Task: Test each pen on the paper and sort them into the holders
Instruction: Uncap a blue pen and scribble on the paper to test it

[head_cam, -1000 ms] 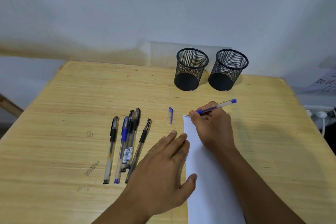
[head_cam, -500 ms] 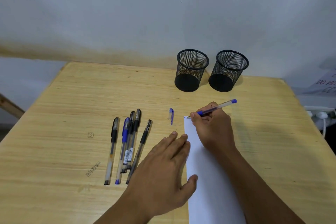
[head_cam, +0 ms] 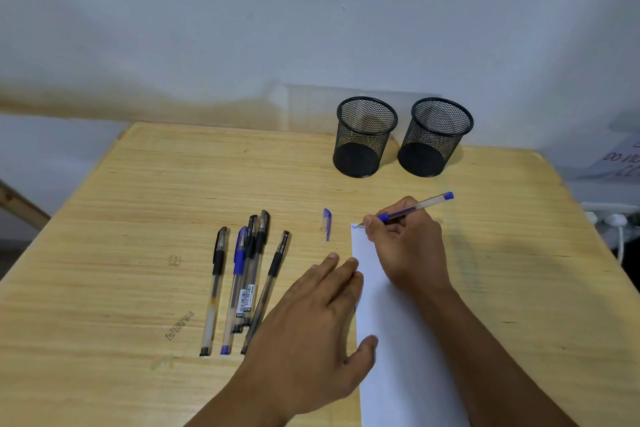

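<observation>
My right hand (head_cam: pixel 405 246) pinches the blue pen (head_cam: pixel 412 208), tip on the paper's (head_cam: pixel 398 340) far-left corner, barrel slanting toward the right holder (head_cam: pixel 434 137), the nearer one. My left hand (head_cam: pixel 311 333) lies flat, fingers spread, apparently pinning the sheet's edge.

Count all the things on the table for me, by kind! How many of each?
Pens: 6, five lying in a bunch and one in the right hand
Holders: 2
Pen cap: 1
Paper: 1, with the left hand on its edge
Total: 10
</observation>
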`<state>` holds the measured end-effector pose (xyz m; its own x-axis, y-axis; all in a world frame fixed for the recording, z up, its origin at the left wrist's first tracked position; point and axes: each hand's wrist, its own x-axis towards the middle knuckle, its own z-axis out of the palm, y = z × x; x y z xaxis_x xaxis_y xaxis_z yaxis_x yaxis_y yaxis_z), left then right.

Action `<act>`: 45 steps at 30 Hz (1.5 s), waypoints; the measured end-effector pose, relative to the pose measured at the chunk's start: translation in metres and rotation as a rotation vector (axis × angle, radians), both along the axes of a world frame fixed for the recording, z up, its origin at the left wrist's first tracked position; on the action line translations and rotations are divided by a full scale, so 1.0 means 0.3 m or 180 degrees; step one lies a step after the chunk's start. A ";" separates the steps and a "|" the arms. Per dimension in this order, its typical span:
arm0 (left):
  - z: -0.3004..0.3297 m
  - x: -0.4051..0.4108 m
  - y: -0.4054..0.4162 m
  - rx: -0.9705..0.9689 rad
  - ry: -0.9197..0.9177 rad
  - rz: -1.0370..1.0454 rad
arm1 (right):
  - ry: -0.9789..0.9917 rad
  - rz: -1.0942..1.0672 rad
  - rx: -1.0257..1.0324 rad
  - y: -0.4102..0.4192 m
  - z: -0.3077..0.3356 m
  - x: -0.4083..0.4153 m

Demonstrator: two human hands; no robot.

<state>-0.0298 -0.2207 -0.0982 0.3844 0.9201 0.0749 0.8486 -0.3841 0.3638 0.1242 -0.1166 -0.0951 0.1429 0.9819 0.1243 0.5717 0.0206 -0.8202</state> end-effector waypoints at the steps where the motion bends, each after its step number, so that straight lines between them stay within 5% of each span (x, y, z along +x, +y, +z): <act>1: 0.001 0.001 0.000 -0.0003 0.0004 0.0003 | 0.0032 -0.0014 -0.0002 0.001 0.000 -0.001; 45: 0.018 -0.004 0.001 -0.0147 0.0050 -0.0038 | -0.0064 0.0039 0.0074 -0.001 -0.005 -0.001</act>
<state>-0.0309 -0.2203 -0.0928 0.3961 0.9178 0.0262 0.8498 -0.3773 0.3680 0.1238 -0.1169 -0.0966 0.1280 0.9804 0.1497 0.5877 0.0466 -0.8077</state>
